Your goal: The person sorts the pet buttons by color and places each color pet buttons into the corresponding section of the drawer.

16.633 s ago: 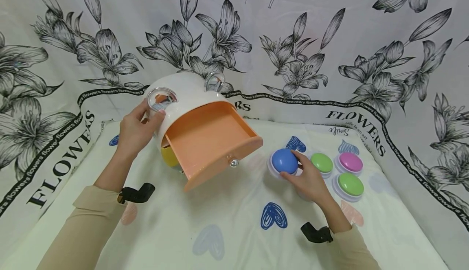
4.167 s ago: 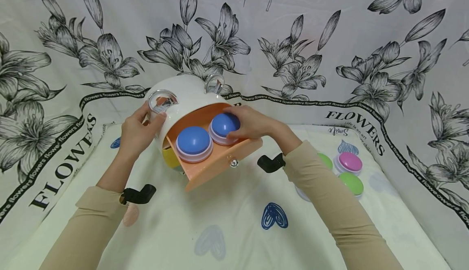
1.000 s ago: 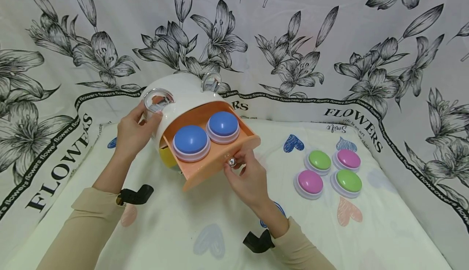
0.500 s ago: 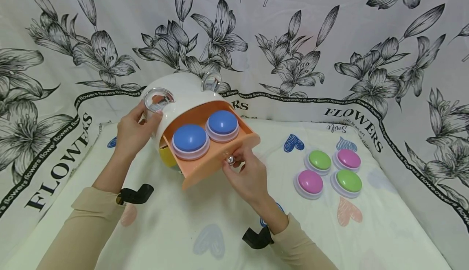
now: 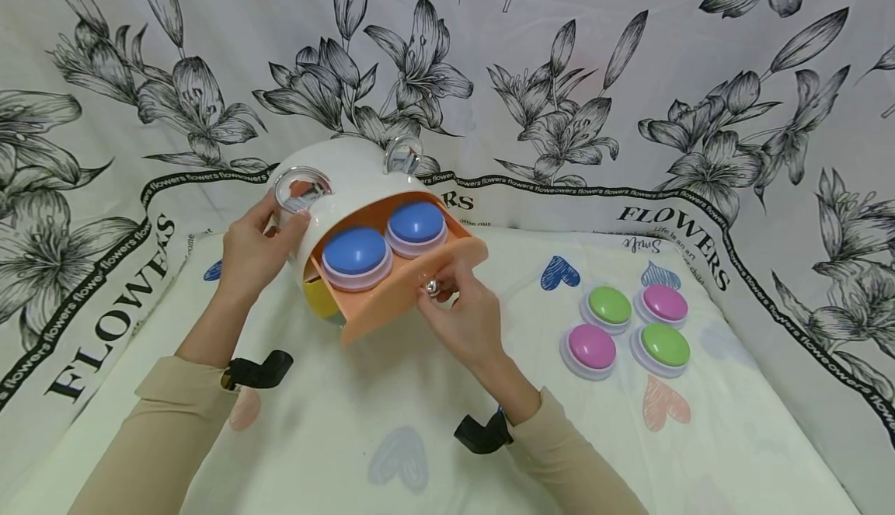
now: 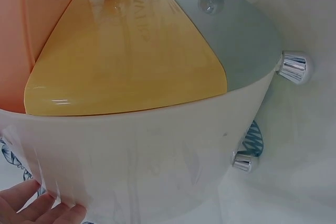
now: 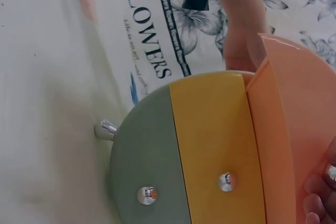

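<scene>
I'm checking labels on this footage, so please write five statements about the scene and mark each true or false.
1. The right hand pinches the silver knob of the orange drawer. True.
2. The orange drawer holds one green-topped disc. False: it holds two blue-topped discs.
3. The left hand grips the white cabinet. True.
4. The yellow drawer is pulled out. False: it is closed.
5. Two green-topped discs and two magenta-topped discs sit on the cloth. True.

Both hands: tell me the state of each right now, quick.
Left hand: closed, holding the white box by its side.
Right hand: closed, pinching the silver knob of the orange drawer.
</scene>
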`<action>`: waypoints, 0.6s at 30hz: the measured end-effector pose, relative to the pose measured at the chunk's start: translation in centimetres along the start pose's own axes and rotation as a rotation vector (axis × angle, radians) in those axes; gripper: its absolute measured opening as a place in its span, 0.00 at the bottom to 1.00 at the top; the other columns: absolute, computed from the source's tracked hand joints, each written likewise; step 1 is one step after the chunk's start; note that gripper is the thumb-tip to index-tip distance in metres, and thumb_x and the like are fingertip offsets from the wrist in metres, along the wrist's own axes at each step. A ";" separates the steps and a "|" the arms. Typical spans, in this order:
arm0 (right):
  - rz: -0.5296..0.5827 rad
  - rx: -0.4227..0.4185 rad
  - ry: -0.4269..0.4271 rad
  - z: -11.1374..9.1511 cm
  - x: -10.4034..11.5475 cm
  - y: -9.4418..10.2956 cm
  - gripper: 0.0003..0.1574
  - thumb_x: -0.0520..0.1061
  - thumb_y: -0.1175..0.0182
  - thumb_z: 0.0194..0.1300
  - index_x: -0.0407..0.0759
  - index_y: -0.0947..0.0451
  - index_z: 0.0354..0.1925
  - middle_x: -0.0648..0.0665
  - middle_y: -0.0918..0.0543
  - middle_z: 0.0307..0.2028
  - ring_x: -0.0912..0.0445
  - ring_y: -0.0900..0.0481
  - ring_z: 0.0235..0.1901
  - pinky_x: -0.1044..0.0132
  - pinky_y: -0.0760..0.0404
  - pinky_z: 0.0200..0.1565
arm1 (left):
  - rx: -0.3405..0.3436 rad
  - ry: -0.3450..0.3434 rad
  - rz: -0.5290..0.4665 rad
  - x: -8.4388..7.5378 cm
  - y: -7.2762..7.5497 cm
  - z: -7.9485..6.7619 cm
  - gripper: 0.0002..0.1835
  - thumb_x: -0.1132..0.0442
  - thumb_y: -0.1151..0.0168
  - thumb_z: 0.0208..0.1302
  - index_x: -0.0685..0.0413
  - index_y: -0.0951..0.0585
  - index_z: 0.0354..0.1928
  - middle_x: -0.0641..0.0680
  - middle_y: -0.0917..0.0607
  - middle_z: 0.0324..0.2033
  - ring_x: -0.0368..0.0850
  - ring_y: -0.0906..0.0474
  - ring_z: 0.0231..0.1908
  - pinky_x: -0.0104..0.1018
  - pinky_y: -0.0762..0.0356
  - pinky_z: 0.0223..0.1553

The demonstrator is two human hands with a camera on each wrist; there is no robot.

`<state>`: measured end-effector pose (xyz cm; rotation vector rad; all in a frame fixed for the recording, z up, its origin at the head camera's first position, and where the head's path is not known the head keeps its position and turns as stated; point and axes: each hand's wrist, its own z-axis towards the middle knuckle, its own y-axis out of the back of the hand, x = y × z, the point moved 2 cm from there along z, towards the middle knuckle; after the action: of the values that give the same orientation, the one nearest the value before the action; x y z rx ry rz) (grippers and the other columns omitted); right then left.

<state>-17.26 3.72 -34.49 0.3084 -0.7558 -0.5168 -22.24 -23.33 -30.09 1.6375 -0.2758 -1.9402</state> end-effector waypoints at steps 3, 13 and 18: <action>-0.002 -0.004 -0.009 0.4 0.1 -0.3 0.14 0.41 0.35 0.50 0.43 0.32 0.32 0.51 0.22 0.23 0.62 0.25 0.23 0.74 0.25 0.26 | -0.003 -0.005 -0.004 0.0 0.0 0.0 0.36 0.40 0.47 0.60 0.45 0.40 0.69 0.51 0.39 0.67 0.50 0.46 0.68 0.50 0.36 0.61; -0.011 0.014 -0.060 2.1 0.2 -1.6 0.13 0.42 0.36 0.50 0.44 0.32 0.31 0.51 0.21 0.21 0.63 0.25 0.21 0.75 0.26 0.24 | -0.012 -0.019 -0.004 -0.1 0.0 0.0 0.36 0.41 0.46 0.60 0.46 0.38 0.68 0.53 0.37 0.66 0.50 0.45 0.67 0.50 0.36 0.62; -0.025 0.037 -0.087 3.0 0.2 -2.3 0.14 0.43 0.36 0.51 0.44 0.32 0.32 0.51 0.21 0.21 0.63 0.26 0.21 0.75 0.28 0.22 | -0.003 -0.002 -0.004 -0.1 0.0 -0.1 0.36 0.40 0.47 0.60 0.45 0.39 0.69 0.52 0.38 0.67 0.50 0.45 0.67 0.50 0.35 0.61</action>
<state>-20.02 1.42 -33.35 0.3316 -0.8478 -0.5434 -22.18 -23.22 -29.99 1.6354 -0.2701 -1.9444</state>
